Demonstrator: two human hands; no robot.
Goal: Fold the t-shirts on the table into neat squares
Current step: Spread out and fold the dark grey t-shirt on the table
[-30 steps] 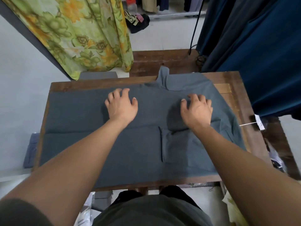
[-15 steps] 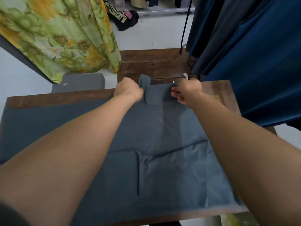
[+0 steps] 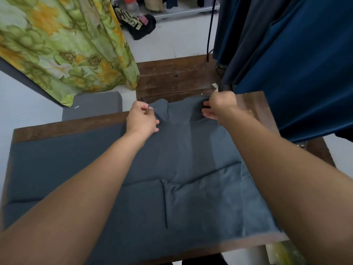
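A dark grey t-shirt (image 3: pixel 177 161) lies spread across the wooden table (image 3: pixel 63 129), with a folded flap along its near half and a vertical fold edge near the middle. Its sleeve sticks out past the table's far edge. My left hand (image 3: pixel 142 119) pinches the sleeve's left corner. My right hand (image 3: pixel 219 108) grips the sleeve's right side, fingers curled round the cloth. Both forearms reach over the shirt.
A second wooden surface (image 3: pixel 175 77) stands just beyond the table. Green floral fabric (image 3: pixel 63 44) hangs at the far left, dark blue garments (image 3: pixel 296 64) hang at the right. A grey cushion (image 3: pixel 91 106) lies on the floor behind the table's left side.
My hands left the shirt's middle, where they pressed flat, and reached to the far edge. They now hold the sleeve, slightly lifted and bunched between them.
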